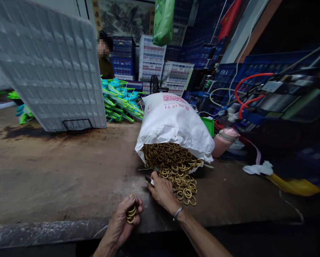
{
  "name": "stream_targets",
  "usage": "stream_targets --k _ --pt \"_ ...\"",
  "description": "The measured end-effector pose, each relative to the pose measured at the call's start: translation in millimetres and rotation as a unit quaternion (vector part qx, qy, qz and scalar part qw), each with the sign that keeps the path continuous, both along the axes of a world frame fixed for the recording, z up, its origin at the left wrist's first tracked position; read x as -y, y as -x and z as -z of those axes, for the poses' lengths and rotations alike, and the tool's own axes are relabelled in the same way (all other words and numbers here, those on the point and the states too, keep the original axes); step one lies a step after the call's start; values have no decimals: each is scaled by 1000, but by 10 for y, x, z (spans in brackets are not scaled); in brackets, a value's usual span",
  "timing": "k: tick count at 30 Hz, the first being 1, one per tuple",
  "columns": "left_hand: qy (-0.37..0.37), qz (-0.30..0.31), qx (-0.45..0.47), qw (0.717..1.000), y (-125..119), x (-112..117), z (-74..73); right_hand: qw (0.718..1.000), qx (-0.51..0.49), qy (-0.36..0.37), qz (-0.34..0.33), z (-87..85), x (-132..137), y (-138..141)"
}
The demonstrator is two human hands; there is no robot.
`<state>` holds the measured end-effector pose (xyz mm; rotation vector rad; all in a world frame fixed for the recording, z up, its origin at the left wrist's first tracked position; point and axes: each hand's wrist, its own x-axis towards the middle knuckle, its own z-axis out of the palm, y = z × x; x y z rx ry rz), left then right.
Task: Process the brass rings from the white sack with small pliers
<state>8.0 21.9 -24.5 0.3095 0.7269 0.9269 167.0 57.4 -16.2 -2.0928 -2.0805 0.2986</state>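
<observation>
My left hand [122,217] is closed, its fingers curled around several brass-coloured rings [131,215] above the table's front edge. To its right, my right hand [161,191], with a metal bangle on the wrist, pinches a small object with a dark pointed end and a white part [149,180]; its exact kind is unclear. That hand is beside a heap of loose rings [185,185]. The heap spills from the mouth of a white woven sack [170,121] with red print, lying on its side. Inside the sack's mouth more rings show.
A ribbed translucent plastic panel [50,67] stands tilted on the wooden table [69,171] at left. Behind it lie green and blue plastic pieces [119,100]. A pink bottle [225,141] and machinery with red hoses [252,92] are at right. A person [106,66] is behind, near stacked crates [151,57].
</observation>
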Motion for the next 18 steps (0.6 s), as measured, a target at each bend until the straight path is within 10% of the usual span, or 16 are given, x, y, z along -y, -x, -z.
stream_targets --k 7,18 --pt "-39 -12 -105 994 -100 -26 -23 987 -157 -28 -3 23 76 -5" --pt "-127 -13 -284 950 -297 -135 -19 870 -493 23 9 25 98 95"
